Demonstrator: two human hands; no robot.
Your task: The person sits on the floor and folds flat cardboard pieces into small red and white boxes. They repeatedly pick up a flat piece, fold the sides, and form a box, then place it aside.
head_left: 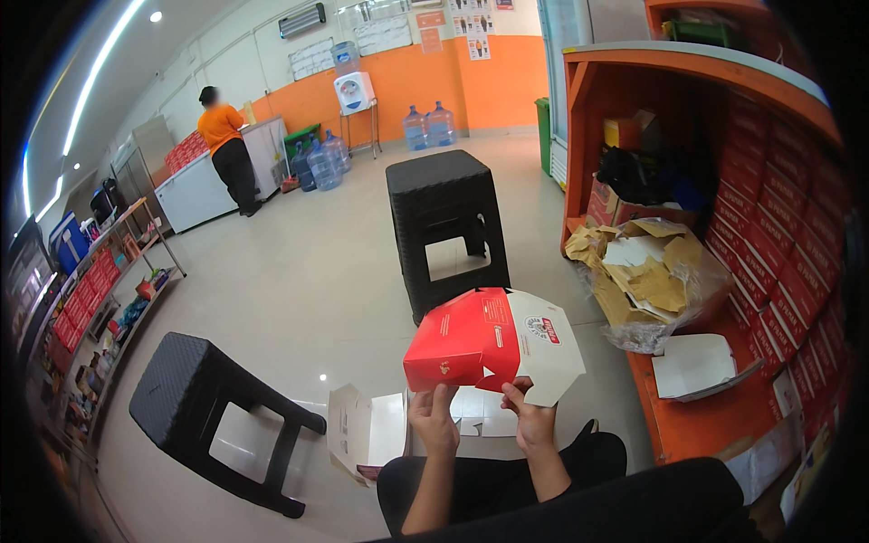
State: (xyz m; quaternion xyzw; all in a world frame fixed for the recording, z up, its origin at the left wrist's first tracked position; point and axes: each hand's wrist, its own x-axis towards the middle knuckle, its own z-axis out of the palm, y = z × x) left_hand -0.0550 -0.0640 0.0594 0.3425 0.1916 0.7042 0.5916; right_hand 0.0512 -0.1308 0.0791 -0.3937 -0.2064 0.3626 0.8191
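While in both hands (436,425) (536,426), carton (450,347) by lower edge, stools (439,170) (179,373) apart

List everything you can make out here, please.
Held carton: 1, red and white, centre
Front stool: 1, black, ahead
Left stool: 1, black, lower left
Floor carton: 1, white inside, beside left stool
Shelf: 1, orange, right
Stacked boxes: many, red, in shelf
Open box: 1, white, on shelf
Torn paper: one bundle, brown, on shelf
Rack boxes: several, red, left
Freezer: 1, white, far left
Co-worker: 1, orange top, at freezer
Water bottles: several, blue, far end
Dispenser: 1, white, far end
Posters: several, mixed, far end
Left hand: 1, bare, on held carton
Right hand: 1, bare, on held carton
Clothed legs: 2, black, bottom
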